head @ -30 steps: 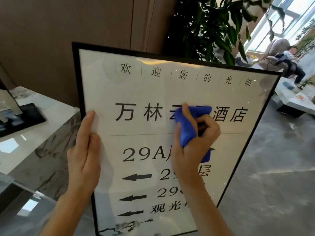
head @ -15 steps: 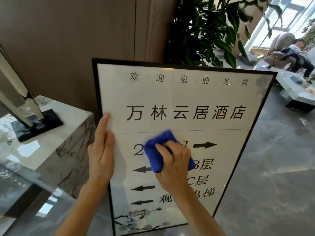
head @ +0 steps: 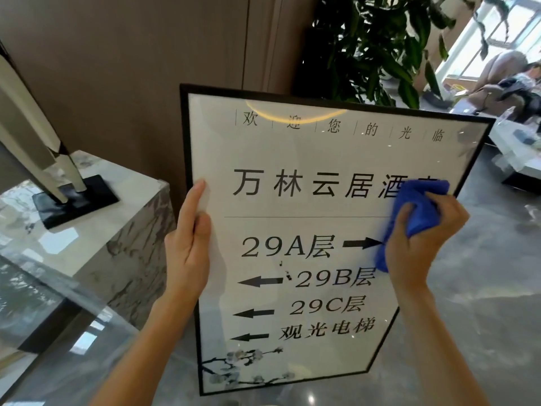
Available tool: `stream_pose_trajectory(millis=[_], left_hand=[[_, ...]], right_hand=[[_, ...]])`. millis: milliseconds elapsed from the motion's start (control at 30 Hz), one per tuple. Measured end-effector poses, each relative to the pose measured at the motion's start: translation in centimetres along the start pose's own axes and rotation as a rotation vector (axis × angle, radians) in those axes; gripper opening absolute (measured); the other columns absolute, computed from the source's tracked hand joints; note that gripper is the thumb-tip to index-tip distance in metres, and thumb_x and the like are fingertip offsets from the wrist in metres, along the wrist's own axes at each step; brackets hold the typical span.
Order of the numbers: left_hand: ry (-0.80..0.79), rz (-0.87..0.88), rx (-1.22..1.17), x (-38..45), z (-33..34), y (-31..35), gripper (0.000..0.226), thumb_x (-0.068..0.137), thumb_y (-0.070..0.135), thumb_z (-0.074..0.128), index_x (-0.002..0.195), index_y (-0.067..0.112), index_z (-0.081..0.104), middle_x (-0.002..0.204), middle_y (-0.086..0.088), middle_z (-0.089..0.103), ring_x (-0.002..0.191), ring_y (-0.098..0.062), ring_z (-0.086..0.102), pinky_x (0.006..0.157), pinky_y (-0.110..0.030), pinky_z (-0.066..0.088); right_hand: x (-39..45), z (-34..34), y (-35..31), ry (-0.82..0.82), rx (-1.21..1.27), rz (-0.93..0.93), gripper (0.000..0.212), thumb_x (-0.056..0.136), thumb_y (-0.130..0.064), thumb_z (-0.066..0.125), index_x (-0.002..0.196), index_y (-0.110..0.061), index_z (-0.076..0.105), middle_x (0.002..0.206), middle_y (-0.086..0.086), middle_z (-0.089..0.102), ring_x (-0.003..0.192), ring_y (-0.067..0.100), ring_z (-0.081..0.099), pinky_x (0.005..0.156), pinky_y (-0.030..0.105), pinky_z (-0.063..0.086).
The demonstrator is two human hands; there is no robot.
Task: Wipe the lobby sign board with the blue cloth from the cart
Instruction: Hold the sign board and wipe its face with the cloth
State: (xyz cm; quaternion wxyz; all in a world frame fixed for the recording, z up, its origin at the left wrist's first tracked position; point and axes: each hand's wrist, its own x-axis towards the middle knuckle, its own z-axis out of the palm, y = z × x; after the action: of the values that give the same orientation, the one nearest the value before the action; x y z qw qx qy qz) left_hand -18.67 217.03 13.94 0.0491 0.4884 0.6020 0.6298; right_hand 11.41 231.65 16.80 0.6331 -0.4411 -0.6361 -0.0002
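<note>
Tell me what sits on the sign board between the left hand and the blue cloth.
In the head view, only the sign board's printed face lies between the left hand and the blue cloth: black characters, "29A" and a right-pointing arrow.

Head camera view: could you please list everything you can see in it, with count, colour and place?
sign board: one, white face with black frame and black lettering, centre, upright
cloth: one, blue, bunched against the board's right edge
marble plinth: one, white with grey veins, left of the board
stand base: one, black, on top of the plinth
plant: one, dark green, behind the board
wall: brown, behind the plinth
floor: grey, glossy, right
low table: one, white, far right
seated person: one, far right by the window
left hand: one, flat on the board's left edge
right hand: one, fingers curled round the cloth
</note>
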Motion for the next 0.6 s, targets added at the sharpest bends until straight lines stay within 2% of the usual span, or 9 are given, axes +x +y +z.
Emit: stream_pose_trajectory(millis=[100,167,233,300,333,433,500,533,600], left_hand=[[-0.001,0.004,-0.026,-0.1,0.2,-0.4,0.046,0.105,0.034,0.033,0.142,0.06,0.032,0.092,0.047,0.052,0.069,0.014,0.049,0.063,-0.002,0.039],[0.018,-0.004,-0.044,-0.3,0.2,-0.9,0.043,0.105,0.039,0.033,0.143,0.06,0.032,0.081,0.036,0.051,0.06,0.003,0.045,0.054,-0.011,0.039],[0.029,0.002,-0.043,-0.4,0.3,-1.1,0.042,0.106,0.039,0.032,0.143,0.058,0.032,0.074,0.018,0.049,0.053,-0.004,0.042,0.046,-0.019,0.034],[0.019,0.008,-0.046,-0.3,0.4,-1.3,0.043,0.106,0.036,0.033,0.144,0.056,0.033,0.075,0.029,0.052,0.055,0.004,0.045,0.048,-0.012,0.036],[0.008,0.013,-0.058,-0.3,0.5,-1.5,0.043,0.106,0.035,0.033,0.144,0.055,0.033,0.08,0.037,0.053,0.059,0.009,0.047,0.052,-0.009,0.038],[0.003,0.065,-0.099,-0.5,0.6,-1.8,0.048,0.107,0.021,0.035,0.146,0.05,0.033,0.101,0.051,0.052,0.08,0.025,0.051,0.066,0.006,0.038],[-0.007,0.072,-0.09,-0.5,0.7,-1.7,0.057,0.106,0.009,0.034,0.147,0.048,0.03,0.109,0.055,0.048,0.095,0.033,0.046,0.076,0.011,0.032],[-0.012,0.073,-0.094,-0.5,0.7,-1.7,0.058,0.106,0.006,0.033,0.147,0.048,0.029,0.11,0.055,0.048,0.097,0.034,0.044,0.077,0.011,0.032],[-0.001,0.094,-0.117,-0.6,0.8,-1.9,0.058,0.107,0.006,0.033,0.147,0.047,0.028,0.11,0.054,0.048,0.097,0.034,0.044,0.078,0.011,0.032]], right_hand=[[0.0,-0.1,0.8,0.041,-0.04,0.0,0.029,0.1,-0.02,0.057,0.12,-0.002,0.046,0.123,0.012,0.034,0.122,0.002,0.038,0.103,0.023,0.036],[-0.7,0.3,0.7,0.045,-0.043,-0.007,0.025,0.1,-0.019,0.054,0.119,-0.002,0.049,0.123,0.007,0.033,0.121,-0.005,0.036,0.103,0.019,0.034],[-1.6,0.8,0.1,0.045,-0.024,0.011,0.022,0.1,-0.016,0.054,0.121,-0.017,0.049,0.121,-0.005,0.03,0.118,-0.001,0.038,0.103,0.02,0.034],[-3.0,1.3,-1.3,0.027,0.012,0.012,0.048,0.097,-0.008,0.056,0.122,-0.047,0.045,0.119,-0.009,0.029,0.112,0.006,0.041,0.101,0.022,0.036],[-4.0,1.5,-1.9,0.01,0.019,0.0,0.056,0.095,-0.006,0.055,0.122,-0.053,0.042,0.118,-0.009,0.029,0.109,0.007,0.041,0.099,0.021,0.036],[-7.0,2.6,-3.2,-0.032,0.007,-0.035,0.031,0.095,-0.008,0.055,0.119,-0.026,0.049,0.118,-0.01,0.029,0.109,0.018,0.044,0.097,0.03,0.04],[-8.7,3.5,-4.1,-0.076,-0.029,-0.064,0.022,0.099,-0.015,0.054,0.119,-0.023,0.048,0.12,-0.016,0.028,0.105,0.03,0.047,0.094,0.039,0.043],[-9.5,4.0,-4.8,-0.09,-0.042,-0.078,0.02,0.1,-0.017,0.053,0.119,-0.023,0.049,0.121,-0.022,0.028,0.104,0.028,0.047,0.09,0.042,0.044],[-10.7,5.1,-6.4,-0.104,-0.033,-0.105,0.022,0.096,-0.014,0.057,0.115,-0.024,0.052,0.12,-0.031,0.028,0.102,0.014,0.043,0.082,0.043,0.043]])
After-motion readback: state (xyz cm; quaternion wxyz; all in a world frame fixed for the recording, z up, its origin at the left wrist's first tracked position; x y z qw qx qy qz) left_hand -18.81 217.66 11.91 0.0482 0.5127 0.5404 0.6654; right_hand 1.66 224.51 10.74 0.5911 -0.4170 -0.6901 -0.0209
